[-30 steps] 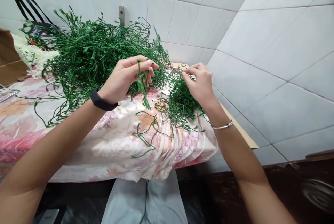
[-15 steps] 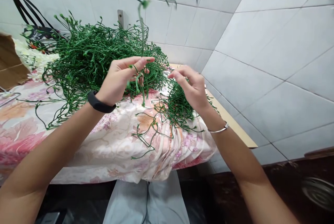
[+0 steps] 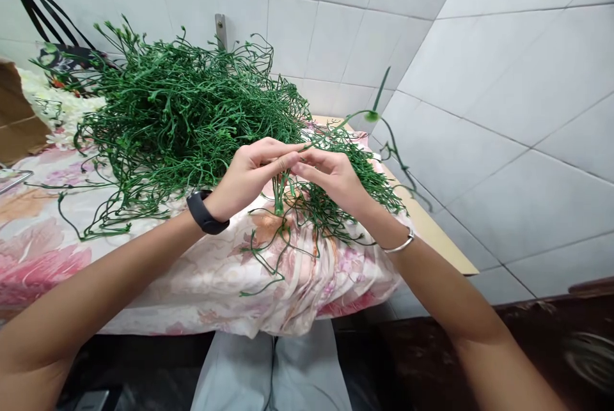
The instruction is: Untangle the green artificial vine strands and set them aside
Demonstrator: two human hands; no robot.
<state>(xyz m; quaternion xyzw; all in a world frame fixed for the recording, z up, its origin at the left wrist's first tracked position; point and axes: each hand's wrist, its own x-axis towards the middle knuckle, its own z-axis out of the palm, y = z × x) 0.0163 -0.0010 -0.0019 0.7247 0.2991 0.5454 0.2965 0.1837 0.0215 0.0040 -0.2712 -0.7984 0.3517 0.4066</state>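
Note:
My left hand (image 3: 256,174), with a black wristband, is closed on thin green artificial flower stems. Their lower ends (image 3: 279,197) hang below its fingers. One branched green stem (image 3: 371,116) rises from the fingertips and arches over to the right, its far end slightly blurred. My right hand (image 3: 333,176), wearing a silver bangle, meets the left fingertips and pinches at the same spot; its fingers partly hide the stem. Beneath the right hand lies a small pile of green stems (image 3: 378,184). A few loose stems (image 3: 273,261) rest on the cloth in front.
A large heap of green stems (image 3: 192,104) covers the back left of the floral cloth (image 3: 158,289). White flowers (image 3: 62,120), a cardboard box (image 3: 19,117) and a black-handled bag (image 3: 71,59) are at the far left. Tiled walls (image 3: 499,78) stand behind and to the right.
My hands were apart and now meet at the fingertips. The left hand moved right and down. The long stem, which stood up and trailed above, now bends over to the right.

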